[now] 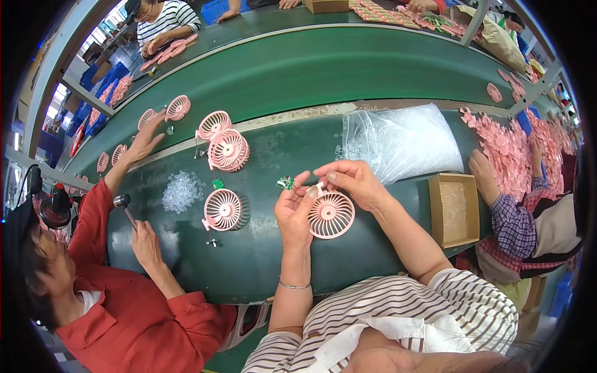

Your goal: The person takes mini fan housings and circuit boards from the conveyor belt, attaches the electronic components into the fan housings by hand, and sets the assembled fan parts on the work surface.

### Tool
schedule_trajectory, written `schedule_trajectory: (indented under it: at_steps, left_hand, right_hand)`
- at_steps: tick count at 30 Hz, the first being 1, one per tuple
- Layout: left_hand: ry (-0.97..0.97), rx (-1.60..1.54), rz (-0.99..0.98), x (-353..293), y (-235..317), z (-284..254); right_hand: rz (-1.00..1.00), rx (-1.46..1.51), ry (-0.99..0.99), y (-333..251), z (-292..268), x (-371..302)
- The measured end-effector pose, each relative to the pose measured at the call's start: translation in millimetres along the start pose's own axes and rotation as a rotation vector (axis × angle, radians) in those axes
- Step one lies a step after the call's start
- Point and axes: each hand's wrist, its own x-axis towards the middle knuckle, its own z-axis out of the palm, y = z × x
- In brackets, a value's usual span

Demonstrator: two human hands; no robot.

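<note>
My left hand [295, 212] grips a round pink fan guard [331, 215] by its short neck, thumb and fingers pressed together there. The guard lies face up, its ribs running out from a central hub. A small green circuit board [285, 183] is right beside my left fingertips and seems joined to the guard by wires, though the fingers cover the link. Over the neck, my right hand [359, 184] is closed in a pinch close to my left thumb. Whatever sits between its fingertips is too small to make out.
A clear bag of small transparent parts [404, 143] lies beyond my right hand, with a cardboard box [454, 210] nearer. Leftward are a single fan guard [222, 209], stacked guards [228, 150] and a pile of clear parts [181, 191]. A co-worker in red [134, 311] holds a hammer [123, 202].
</note>
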Motion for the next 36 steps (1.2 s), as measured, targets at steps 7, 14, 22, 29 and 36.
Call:
schedule_trajectory:
  at_steps: [7, 14, 22, 29, 36]
  left_hand:
    - [-0.006, 0.028, 0.007, 3.9, 0.1, -3.0]
    - [-0.014, 0.053, -0.001, 9.4, 2.6, 0.7]
    - [0.05, -0.24, 0.055, 206.5, -12.8, 63.5]
    - [0.313, -0.105, 0.08, 351.7, -88.7, 72.9]
    - [0.033, 0.505, -0.412, 262.9, -20.2, 77.8]
  right_hand:
    - [0.008, -0.204, -0.057, -9.0, 5.9, 3.5]
    - [-0.076, -0.362, -0.085, -11.7, -1.6, 2.2]
    - [-0.479, -0.269, 0.276, -7.4, -22.4, -57.0]
    - [-0.442, -0.59, 0.131, 2.1, -13.2, -46.1]
    - [-0.346, -0.526, 0.231, 0.3, -21.1, -34.2]
